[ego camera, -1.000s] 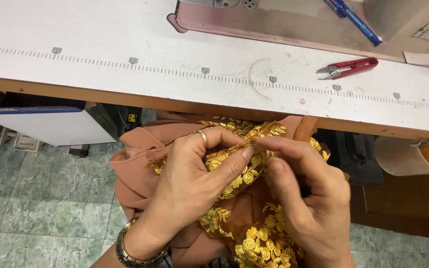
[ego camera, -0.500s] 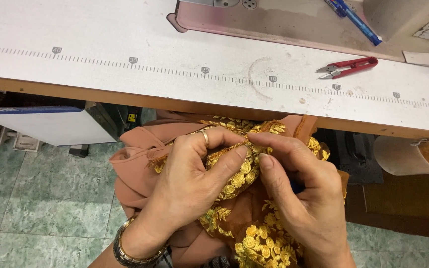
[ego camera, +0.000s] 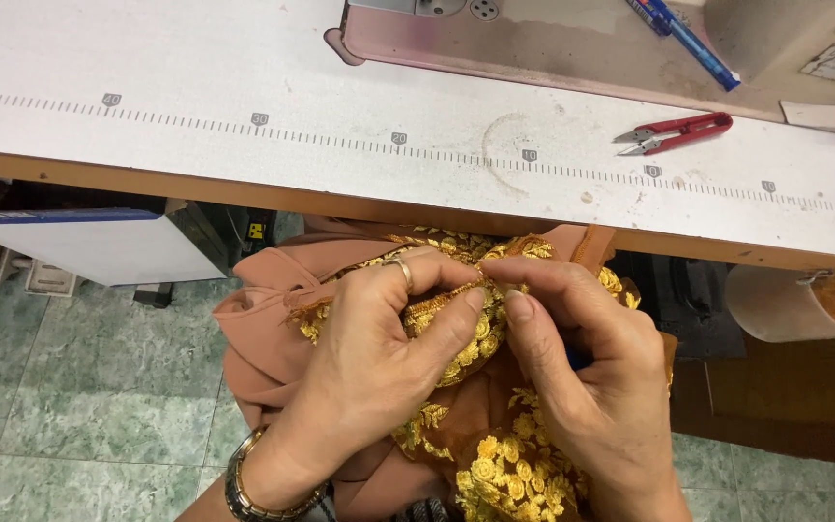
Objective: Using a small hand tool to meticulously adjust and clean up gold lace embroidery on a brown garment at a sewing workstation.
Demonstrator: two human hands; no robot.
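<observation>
While both hands worked below the surface (ego camera: 244, 116) edge, the step in hand looked like picking at the gold floral trim on the brown fabric (ego camera: 273, 338) held over the lap. Left hand (ego camera: 379, 358): fingers closed, thumb and forefinger pinched on the embroidered trim (ego camera: 480, 333); ring on one finger, watch at the wrist. Right hand (ego camera: 582, 377): fingers curled together, tips pressed on the same trim just beside the left thumb; whether it held a small tool, could not tell. Next move judged to need a fine, steady pinch at one spot without tearing the cloth. Red thread snips (ego camera: 674, 133) and blue pen (ego camera: 688, 39) lay untouched on the surface, well apart from the hands.
</observation>
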